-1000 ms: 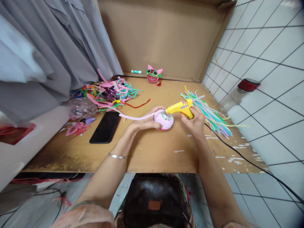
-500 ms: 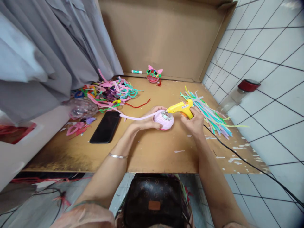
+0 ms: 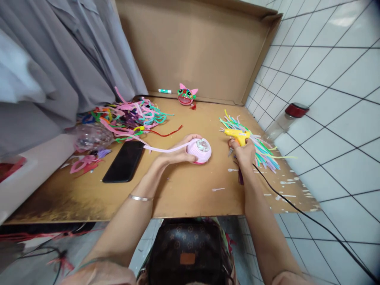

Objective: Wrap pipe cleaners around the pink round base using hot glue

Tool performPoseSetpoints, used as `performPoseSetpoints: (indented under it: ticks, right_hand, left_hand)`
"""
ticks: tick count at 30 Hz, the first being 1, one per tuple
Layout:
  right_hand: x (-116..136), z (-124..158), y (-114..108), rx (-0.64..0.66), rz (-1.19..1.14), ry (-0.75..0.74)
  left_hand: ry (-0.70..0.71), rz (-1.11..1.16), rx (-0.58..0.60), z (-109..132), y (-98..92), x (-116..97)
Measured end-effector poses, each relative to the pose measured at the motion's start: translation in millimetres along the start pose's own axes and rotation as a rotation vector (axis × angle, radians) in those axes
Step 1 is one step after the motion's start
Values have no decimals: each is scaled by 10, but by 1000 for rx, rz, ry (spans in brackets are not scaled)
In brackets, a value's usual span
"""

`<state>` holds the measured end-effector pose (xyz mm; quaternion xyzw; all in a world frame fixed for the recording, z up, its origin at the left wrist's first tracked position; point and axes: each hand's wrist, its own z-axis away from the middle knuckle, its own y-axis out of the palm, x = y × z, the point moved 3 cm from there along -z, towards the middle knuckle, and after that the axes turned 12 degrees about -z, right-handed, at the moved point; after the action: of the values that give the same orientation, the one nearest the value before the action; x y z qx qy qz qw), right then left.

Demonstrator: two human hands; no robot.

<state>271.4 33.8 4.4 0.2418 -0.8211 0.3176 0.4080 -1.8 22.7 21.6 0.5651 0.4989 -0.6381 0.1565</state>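
My left hand (image 3: 175, 152) is closed round a small pink ribbed lantern ball (image 3: 199, 151) resting on the brown table (image 3: 184, 186). A long pink strip (image 3: 166, 149) runs from the ball leftward over my fingers. My right hand (image 3: 245, 152) grips the handle of a yellow glue gun (image 3: 237, 135), held to the right of the ball, its nozzle pointing left and apart from the ball. The gun's black cord (image 3: 297, 208) trails off the table to the right.
A bundle of pastel strips (image 3: 261, 146) lies behind the gun. A tangle of coloured strips (image 3: 133, 114) and a black phone (image 3: 124, 160) lie at left. A finished pink-eared mask ball (image 3: 186, 95) and a green-white stick (image 3: 164, 91) stand by the cardboard back wall. A red-lidded jar (image 3: 289, 114) leans on the tiles.
My right hand has drawn the glue gun away from the ball's top, to the right. The left hand keeps holding the ball. The camera has shifted slightly.
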Motion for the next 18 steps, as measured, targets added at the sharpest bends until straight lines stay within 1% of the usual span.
performPoseSetpoints:
  ticks: [2, 7, 9, 11, 13, 14, 15, 16, 18]
  right_hand:
    - [-92, -11, -18, -56, 138, 84]
    - [-227, 30, 56, -3, 260, 93]
    - [-238, 47, 72, 11, 296, 53]
    - [-163, 75, 61, 0, 282, -59]
    - [36, 151, 32, -17, 244, -226]
    - [181, 218, 22, -5, 221, -310]
    - [357, 307, 22, 37, 196, -404]
    - [556, 419, 34, 105, 168, -508]
    - [975, 693, 99, 302, 113, -709]
  left_hand:
    - [20, 7, 0, 5, -1, 4]
    - [34, -13, -12, 3, -5, 17]
    - [43, -29, -21, -3, -8, 18]
    - [50, -55, -32, -7, -11, 17]
    - [44, -94, -42, -9, -11, 19]
    - [36, -119, -41, -10, -9, 22]
    - [33, -139, -53, -11, -10, 24]
    - [36, -161, -66, -11, -12, 25]
    - [85, -203, -73, -16, -9, 16]
